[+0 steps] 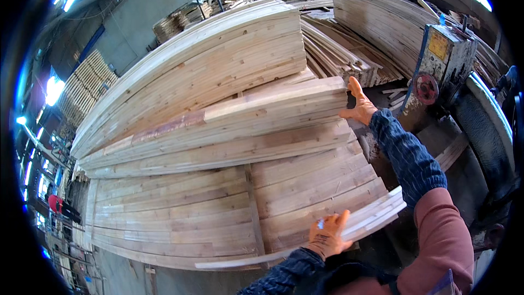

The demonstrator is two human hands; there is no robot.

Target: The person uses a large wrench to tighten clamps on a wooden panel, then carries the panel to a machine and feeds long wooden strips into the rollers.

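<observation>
My left hand (327, 236), in an orange glove, is at the near edge of a low layer of planks (207, 213). Its thumb and fingers straddle pale wooden strips (376, 216) that run along that edge and stick out at the right. Farther off, my right hand (360, 104), gloved in orange too, is at the right end of a stack of long boards (262, 112). Its fingers are spread against or close to the board ends; contact is hard to make out. These stacked boards lie on the far part of the plank layer.
Behind rises a taller board stack (218, 60). At right stands a worn machine (442, 60) with a red handwheel (426, 88). Loose strips (338, 49) lie beyond, beside another board pile (376, 19). A person in red (55, 204) is far left.
</observation>
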